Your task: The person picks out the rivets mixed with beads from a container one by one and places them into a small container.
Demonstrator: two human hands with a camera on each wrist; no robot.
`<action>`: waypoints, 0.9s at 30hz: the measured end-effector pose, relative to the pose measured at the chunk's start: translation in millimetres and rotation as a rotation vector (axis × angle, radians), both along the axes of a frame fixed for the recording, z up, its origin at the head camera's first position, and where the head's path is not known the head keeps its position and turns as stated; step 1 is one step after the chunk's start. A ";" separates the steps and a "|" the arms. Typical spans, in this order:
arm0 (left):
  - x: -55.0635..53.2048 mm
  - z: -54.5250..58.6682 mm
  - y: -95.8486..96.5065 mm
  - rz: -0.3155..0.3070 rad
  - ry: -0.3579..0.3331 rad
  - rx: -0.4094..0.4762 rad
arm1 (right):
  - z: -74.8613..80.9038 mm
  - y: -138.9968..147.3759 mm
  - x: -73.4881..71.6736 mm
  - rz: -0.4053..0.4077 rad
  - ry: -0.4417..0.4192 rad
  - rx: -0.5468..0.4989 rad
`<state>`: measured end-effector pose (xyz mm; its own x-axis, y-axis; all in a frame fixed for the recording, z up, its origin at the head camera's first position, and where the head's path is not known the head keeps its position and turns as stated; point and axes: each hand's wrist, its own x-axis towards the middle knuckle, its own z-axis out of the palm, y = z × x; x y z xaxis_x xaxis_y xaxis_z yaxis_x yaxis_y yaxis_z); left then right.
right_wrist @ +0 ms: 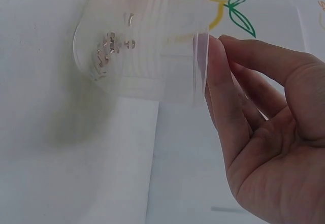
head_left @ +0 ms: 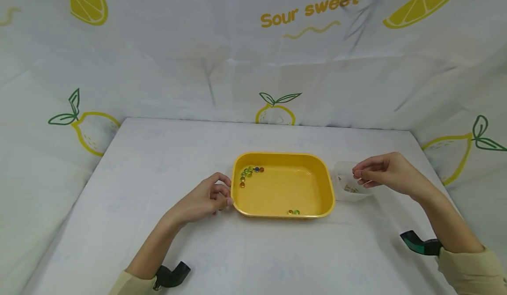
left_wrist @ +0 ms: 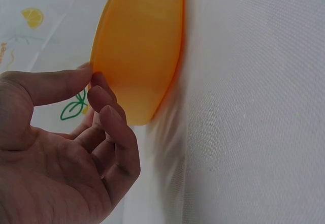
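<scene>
A: Head view. What lies on the table point(head_left: 158, 163)?

B: A yellow tray point(head_left: 283, 215) sits near the middle of the white cloth. Along its far-left inner corner runs a short curved row of beads point(head_left: 248, 173) (green, blue, orange); two more lie against its near wall. Just beside its right end stands a clear cup point(head_left: 344, 185).

A: And the left hand point(head_left: 206, 198)?

B: It rests on the cloth at the tray's left end, fingers loosely curled; in the left wrist view the thumb and fingertips point(left_wrist: 96, 79) meet the tray's rim point(left_wrist: 137, 46), in contact with the edge rather than wrapped round it.

A: The right hand point(head_left: 386, 171)?

B: It hangs over the cup, fingers drawn together. In the right wrist view the thumb point(right_wrist: 218, 76) presses the cup's rim point(right_wrist: 200, 61), and small pieces show on the cup's bottom. Whether a finger closes on the rim's other side cannot be told.
</scene>
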<state>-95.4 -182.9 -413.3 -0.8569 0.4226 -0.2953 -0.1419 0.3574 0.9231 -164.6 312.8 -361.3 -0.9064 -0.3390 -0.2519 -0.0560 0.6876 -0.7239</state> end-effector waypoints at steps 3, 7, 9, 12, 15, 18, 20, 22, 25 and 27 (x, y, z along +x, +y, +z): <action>0.3 0.1 -0.2 -0.002 0.009 0.000 | 1.2 -0.6 -0.7 0.004 0.002 0.013; 0.4 -0.2 -0.6 -0.002 0.013 -0.004 | 2.9 -0.1 -1.3 -0.003 0.002 0.010; 0.4 -0.3 -0.6 -0.002 0.013 -0.004 | 3.4 0.2 -1.8 -0.008 -0.001 0.005; 0.5 -0.3 -0.4 -0.003 0.011 -0.001 | 4.5 0.0 -2.4 -0.010 0.005 -0.003; 0.4 -0.4 -0.4 -0.003 0.010 0.002 | 6.5 -1.2 -2.7 -0.014 0.016 -0.007; 0.4 -0.5 -0.5 -0.001 0.008 0.002 | 8.5 -3.3 -3.1 -0.011 0.031 -0.007; 0.4 -0.6 -0.6 -0.001 0.007 0.003 | 9.5 -5.1 -3.6 0.007 0.043 -0.011; 0.4 -0.7 -0.6 0.000 0.006 0.003 | 10.7 -7.4 -4.1 0.017 0.050 -0.010; 0.3 -0.8 -0.5 0.000 0.005 0.003 | 12.8 -11.3 -5.1 0.017 0.054 -0.010; 0.1 -0.7 -0.5 0.001 0.005 0.001 | 14.4 -15.0 -6.0 0.009 0.057 -0.010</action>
